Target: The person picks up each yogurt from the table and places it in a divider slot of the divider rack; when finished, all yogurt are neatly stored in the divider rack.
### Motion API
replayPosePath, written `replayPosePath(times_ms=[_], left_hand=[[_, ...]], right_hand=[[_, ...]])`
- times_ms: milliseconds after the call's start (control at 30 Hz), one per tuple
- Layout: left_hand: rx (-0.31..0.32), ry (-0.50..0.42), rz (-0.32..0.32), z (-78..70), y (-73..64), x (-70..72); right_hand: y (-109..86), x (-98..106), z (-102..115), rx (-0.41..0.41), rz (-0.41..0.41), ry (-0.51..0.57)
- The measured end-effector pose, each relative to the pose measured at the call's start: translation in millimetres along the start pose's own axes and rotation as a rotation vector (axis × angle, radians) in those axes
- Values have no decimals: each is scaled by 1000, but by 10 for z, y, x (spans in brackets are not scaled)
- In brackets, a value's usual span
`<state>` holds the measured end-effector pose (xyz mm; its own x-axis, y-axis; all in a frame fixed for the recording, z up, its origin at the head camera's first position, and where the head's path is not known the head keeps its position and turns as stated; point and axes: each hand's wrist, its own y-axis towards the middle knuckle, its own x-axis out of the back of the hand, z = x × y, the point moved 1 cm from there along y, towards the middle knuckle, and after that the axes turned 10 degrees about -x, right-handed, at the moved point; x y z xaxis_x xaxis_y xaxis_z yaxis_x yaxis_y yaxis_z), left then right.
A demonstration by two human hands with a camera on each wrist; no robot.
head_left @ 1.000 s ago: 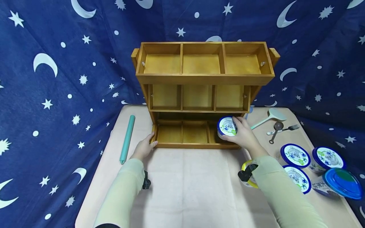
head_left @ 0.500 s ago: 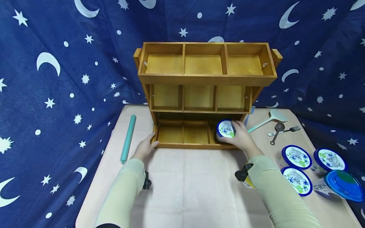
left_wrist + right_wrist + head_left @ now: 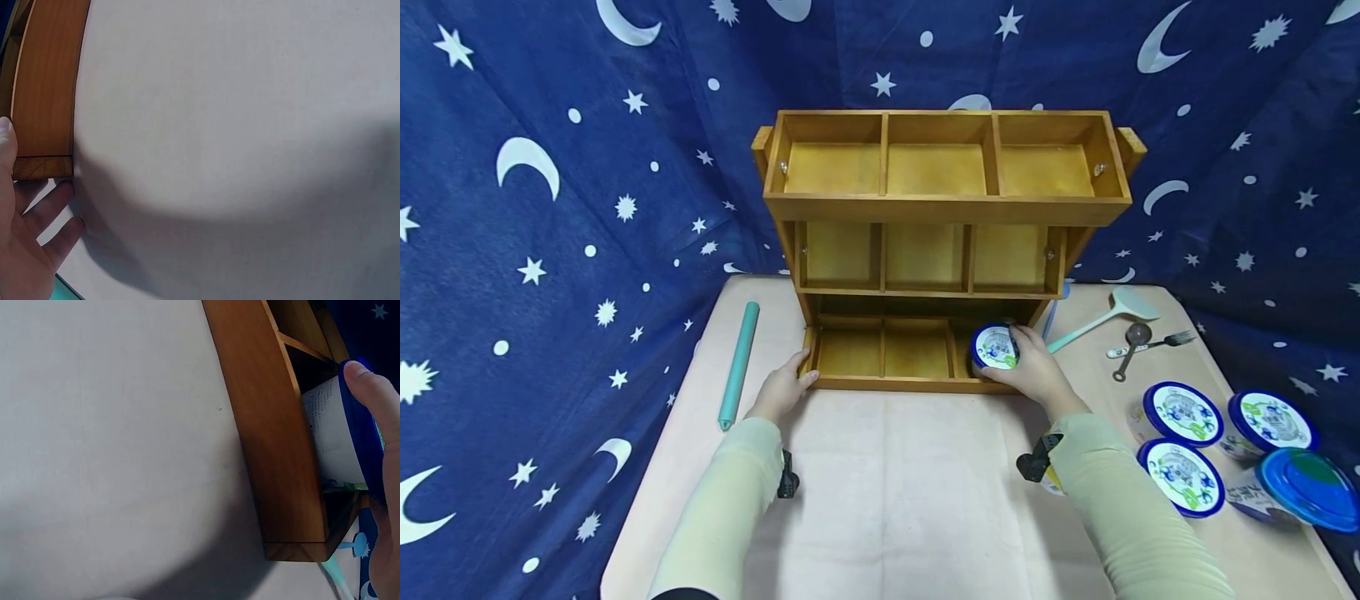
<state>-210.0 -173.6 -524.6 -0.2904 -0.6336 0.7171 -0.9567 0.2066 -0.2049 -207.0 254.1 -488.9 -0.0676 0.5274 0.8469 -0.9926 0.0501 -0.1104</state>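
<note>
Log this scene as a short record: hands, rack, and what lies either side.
Storage: three-tier brown wooden rack, three compartments per tier
Left hand: grips the bottom tier's left end
Right hand: holds a round white tub with a blue-rimmed lid
Held tub: partly inside the bottom tier's right compartment, base hidden
Left side: slim turquoise cylinder
Right side: pale mint spatula; dark round-bowled spoon crossing a white-handled fork
Near right: three similar blue-rimmed tubs, one tub with a bright-blue lid

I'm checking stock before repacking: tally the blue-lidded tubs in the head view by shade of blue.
Dark-blue-rimmed tubs: 4, one in the right grip
Bright-blue-lidded tub: 1
Total: 5
</note>
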Motion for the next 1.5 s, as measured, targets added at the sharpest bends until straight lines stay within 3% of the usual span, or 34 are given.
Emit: replayPosePath(times_ms=[367,867,1200,1500], left_hand=[[11,4,-13,17,19,-31],[-4,10,-20,18,14,-23],[-15,21,-20,27,29,-40],[-7,17,-20,29,25,-34]], right_hand=[[8,-22,-47,-2,24,-6],[-160,181,-138,71,-19,-83],[-348,360,-237,-15,87,-135],[-521,443,-366,-29,175,-138]])
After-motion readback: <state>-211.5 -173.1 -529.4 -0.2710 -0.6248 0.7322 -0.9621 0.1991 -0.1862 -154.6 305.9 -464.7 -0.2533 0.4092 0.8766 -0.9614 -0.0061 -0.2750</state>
